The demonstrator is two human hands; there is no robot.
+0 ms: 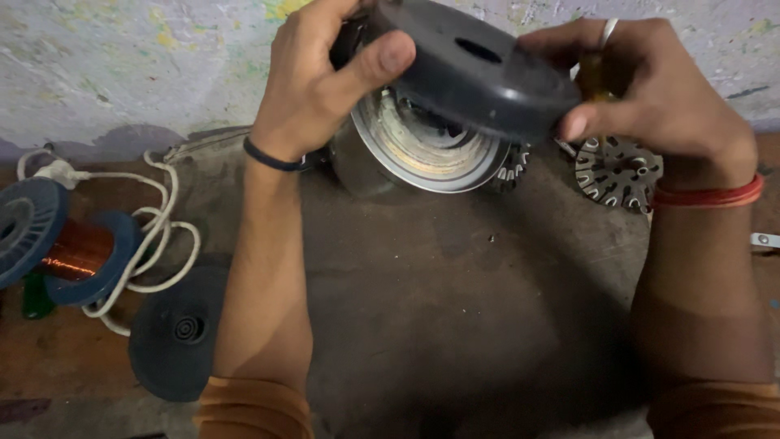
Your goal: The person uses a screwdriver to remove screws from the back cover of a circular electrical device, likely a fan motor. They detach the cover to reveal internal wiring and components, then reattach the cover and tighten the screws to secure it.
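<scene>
Both forearms reach forward, left hand and right hand raised, fingers curled in a grip.

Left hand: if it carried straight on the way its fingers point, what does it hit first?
Probably the painted wall. The left hand grips the dark round cover and points up and away over the silver motor housing; depth is unclear.
</scene>
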